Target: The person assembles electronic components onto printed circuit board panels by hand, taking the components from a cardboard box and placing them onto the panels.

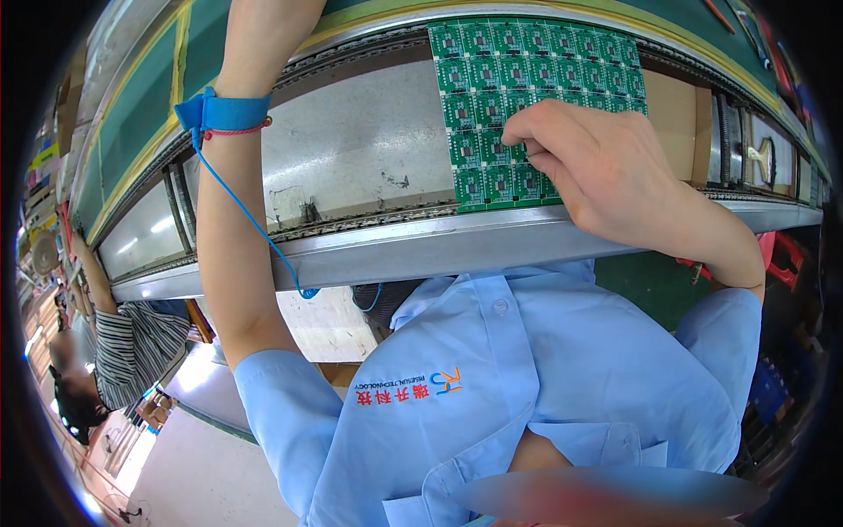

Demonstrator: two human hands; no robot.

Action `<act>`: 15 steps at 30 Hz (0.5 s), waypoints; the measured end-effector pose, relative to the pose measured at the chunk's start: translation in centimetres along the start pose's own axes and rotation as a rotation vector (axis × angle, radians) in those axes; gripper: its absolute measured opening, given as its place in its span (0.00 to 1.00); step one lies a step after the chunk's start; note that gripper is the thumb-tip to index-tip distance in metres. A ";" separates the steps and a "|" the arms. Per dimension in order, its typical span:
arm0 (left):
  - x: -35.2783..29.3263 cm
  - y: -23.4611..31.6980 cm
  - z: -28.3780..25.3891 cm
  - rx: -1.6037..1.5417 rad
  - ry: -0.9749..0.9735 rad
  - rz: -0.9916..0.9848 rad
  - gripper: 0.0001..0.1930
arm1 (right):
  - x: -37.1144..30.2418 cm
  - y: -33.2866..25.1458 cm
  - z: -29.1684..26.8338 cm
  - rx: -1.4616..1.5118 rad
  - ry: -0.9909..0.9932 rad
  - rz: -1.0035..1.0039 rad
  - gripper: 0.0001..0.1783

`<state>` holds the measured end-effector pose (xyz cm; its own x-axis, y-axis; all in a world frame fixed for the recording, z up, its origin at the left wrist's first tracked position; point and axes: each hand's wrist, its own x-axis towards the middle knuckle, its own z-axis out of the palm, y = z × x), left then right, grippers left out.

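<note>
So closest to us is our light blue shirt [474, 342], then the silver rail [421, 252] of a conveyor. Just past that, the green circuit board panel [479, 97] lies across the conveyor between its two rails, full of small repeated boards. Our right hand [606, 167] is over the panel's lower right part, thumb and forefinger bent down, only a narrow gap between the tips. Can't tell if they're touching the board or pinching something tiny. Our left hand [277, 26], above a blue wrist strap [233, 114], gets cut off by the top edge, so no idea what its fingers are doing. Way off left, there's someone in a striped top [140, 347].
</note>
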<state>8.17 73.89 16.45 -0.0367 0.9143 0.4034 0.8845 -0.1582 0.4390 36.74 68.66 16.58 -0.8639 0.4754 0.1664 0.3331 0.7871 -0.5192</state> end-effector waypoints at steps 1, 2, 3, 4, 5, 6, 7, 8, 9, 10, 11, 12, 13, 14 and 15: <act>0.0 -0.1 -0.2 -0.031 0.049 0.014 0.09 | 0.0 -0.1 0.1 0.002 -0.001 -0.004 0.19; 0.1 0.0 -0.4 -0.063 0.097 0.028 0.08 | 0.1 -0.2 0.1 -0.007 0.021 -0.033 0.19; 0.1 0.2 -0.6 -0.061 0.098 0.026 0.08 | 0.2 -0.3 0.2 -0.016 0.042 -0.061 0.18; 0.2 0.7 -0.9 -0.083 0.062 -0.040 0.06 | 0.1 -0.4 0.1 -0.017 0.042 -0.059 0.18; 0.2 1.3 -1.1 -0.106 0.026 -0.107 0.05 | 0.1 -0.5 -0.1 -0.069 0.014 -0.067 0.16; 0.4 2.0 -1.2 -0.110 0.024 -0.105 0.05 | 0.0 -0.6 -0.2 -0.122 -0.014 -0.074 0.14; 0.5 2.8 -1.4 -0.147 -0.027 -0.194 0.04 | 0.1 -0.6 -0.2 -0.123 -0.015 -0.073 0.14; 0.6 3.1 -1.5 -0.186 -0.079 -0.282 0.04 | 0.1 -0.7 -0.1 -0.181 0.022 -0.105 0.13; 0.5 2.9 -1.2 -0.189 -0.079 -0.281 0.04 | 0.1 -0.6 0.0 -0.239 0.058 -0.136 0.12; 0.1 2.6 -1.5 -0.273 -0.046 -0.232 0.04 | 0.2 -0.8 0.0 -0.235 0.058 -0.147 0.12; -0.2 2.5 -1.8 -0.356 -0.012 -0.181 0.04 | 0.3 -0.9 0.0 -0.247 0.071 -0.169 0.12; -0.5 2.5 -2.3 -0.346 -0.005 -0.187 0.04 | 0.4 -1.1 0.0 -0.258 0.085 -0.191 0.12; -0.5 2.8 -2.2 -0.393 -0.017 -0.190 0.04 | 0.4 -1.0 0.0 -0.262 0.083 -0.186 0.12; -0.6 3.2 -2.2 -0.439 -0.029 -0.194 0.05 | 0.3 -1.0 -0.1 -0.266 0.069 -0.173 0.12; -0.6 3.7 -2.2 -0.443 -0.030 -0.192 0.05 | 0.3 -1.0 -0.1 -0.270 0.055 -0.161 0.12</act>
<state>10.41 71.92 19.58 -0.1610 0.9517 0.2616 0.5798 -0.1233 0.8054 36.22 68.09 17.24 -0.8943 0.3508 0.2778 0.2880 0.9264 -0.2426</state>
